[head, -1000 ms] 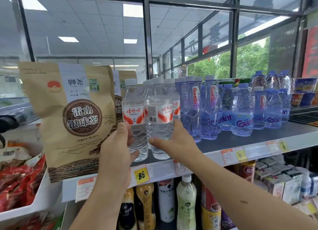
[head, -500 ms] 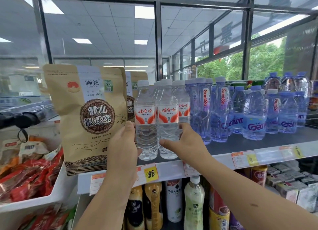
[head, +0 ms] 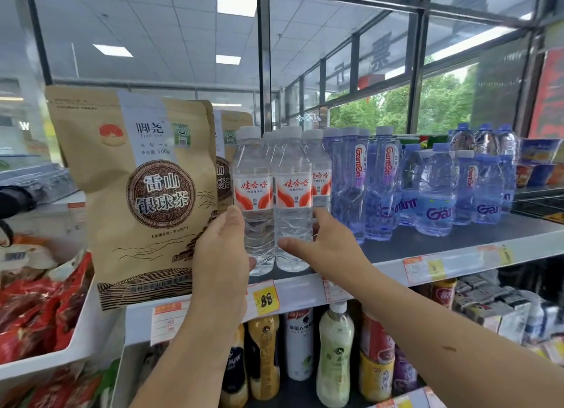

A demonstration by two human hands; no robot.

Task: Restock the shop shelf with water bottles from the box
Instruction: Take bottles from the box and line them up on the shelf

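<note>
Shop aisle with a glazed wall behind. The dark shelf [head: 427,243] carries two water bottles upright at its front edge, between tan tea pouches [head: 137,194] on the left and blue bottles [head: 381,191] on the right. The left hand [head: 219,255] wraps the left clear bottle [head: 254,194]. The right hand [head: 331,246] clasps the right clear bottle [head: 294,194] between thumb and fingers. Bare shelf lies before the blue bottles, up to the price-tag strip [head: 302,288].

Brown tea pouches [head: 146,194] stand upright at my left, one behind another. Further left, a white bin [head: 88,325] holds red snack packets [head: 39,313]. Lower down is a row of bottled drinks [head: 300,346], a pale green one [head: 335,355] among them, with small cartons [head: 494,310] to their right. A yellow price tag [head: 266,298] sits just above the drinks. Through the windows I see green trees [head: 439,105].
</note>
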